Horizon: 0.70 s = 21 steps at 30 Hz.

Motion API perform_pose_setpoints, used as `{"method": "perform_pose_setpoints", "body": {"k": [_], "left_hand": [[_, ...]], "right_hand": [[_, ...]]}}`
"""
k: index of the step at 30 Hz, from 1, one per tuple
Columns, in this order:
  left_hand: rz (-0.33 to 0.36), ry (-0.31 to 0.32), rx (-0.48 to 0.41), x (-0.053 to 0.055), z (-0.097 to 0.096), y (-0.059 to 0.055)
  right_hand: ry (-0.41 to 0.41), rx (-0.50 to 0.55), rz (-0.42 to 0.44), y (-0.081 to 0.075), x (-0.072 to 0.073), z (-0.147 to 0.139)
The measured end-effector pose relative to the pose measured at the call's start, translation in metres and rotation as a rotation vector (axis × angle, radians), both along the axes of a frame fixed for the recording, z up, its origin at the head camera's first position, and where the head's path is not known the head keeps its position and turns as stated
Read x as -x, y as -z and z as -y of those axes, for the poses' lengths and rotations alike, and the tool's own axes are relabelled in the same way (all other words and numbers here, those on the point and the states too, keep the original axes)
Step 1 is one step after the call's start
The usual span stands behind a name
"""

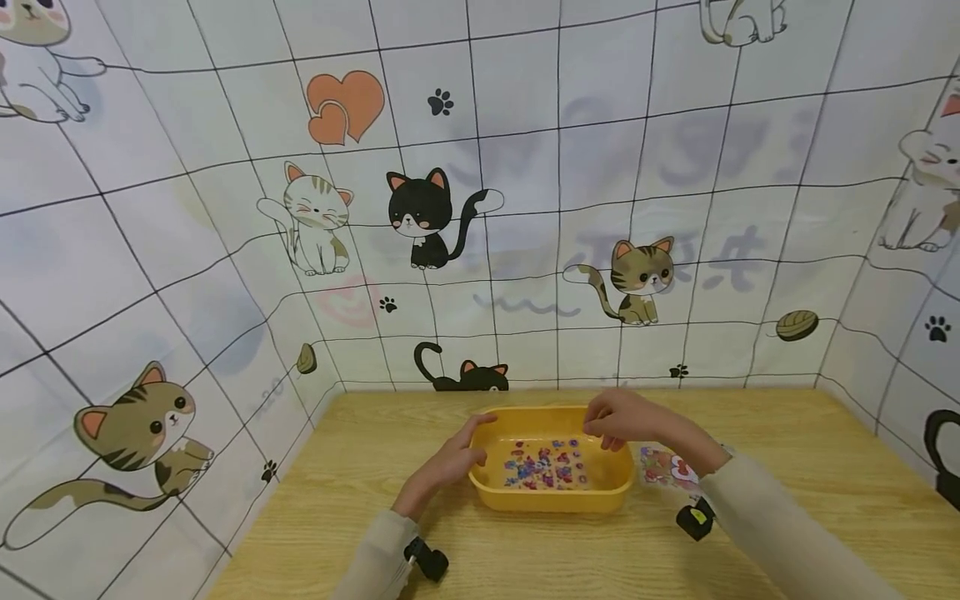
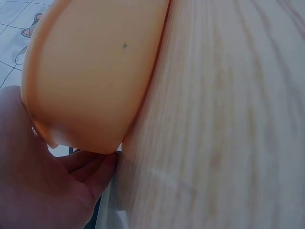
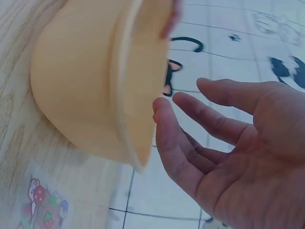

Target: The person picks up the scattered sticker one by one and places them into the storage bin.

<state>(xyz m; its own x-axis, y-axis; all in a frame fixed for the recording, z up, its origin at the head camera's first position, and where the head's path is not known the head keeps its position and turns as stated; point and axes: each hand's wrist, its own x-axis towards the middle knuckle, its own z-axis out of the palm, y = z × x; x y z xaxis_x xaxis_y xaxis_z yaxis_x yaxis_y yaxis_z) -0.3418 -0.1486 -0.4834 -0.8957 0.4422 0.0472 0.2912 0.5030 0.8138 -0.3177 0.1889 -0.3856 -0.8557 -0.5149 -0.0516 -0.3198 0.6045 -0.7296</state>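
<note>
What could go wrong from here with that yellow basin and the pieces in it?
The left hand grips one end of the yellow plastic basin, so an uneven pull might tilt it and shift the small colourful pieces inside.
The right hand, close to the opposite end, could knock the basin.
The printed plastic packet lies near the right wrist camera, which might drag it.

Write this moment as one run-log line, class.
left hand: holds yellow tub | right hand: above tub's right end, nothing visibly held | small colourful pieces: inside tub | printed sheet: right of tub
</note>
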Motion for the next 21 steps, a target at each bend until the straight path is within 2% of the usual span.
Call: {"method": "perform_pose_setpoints", "body": {"k": [5,8,16,21], "left_hand": [[-0.006,0.005,0.002,-0.001,0.001,0.001],[-0.007,-0.002,0.004,-0.001,0.0,0.001],[0.006,0.004,-0.006,-0.001,-0.001,0.001],[0.001,0.0,-0.003,0.0,-0.001,0.001]], "right_hand": [[0.001,0.096,0.017,-0.007,-0.009,-0.02],[0.01,0.116,-0.018,-0.01,-0.015,-0.031],[0.129,0.03,-0.212,-0.009,-0.038,-0.056],[0.173,-0.005,-0.253,-0.003,-0.047,-0.069]]}}
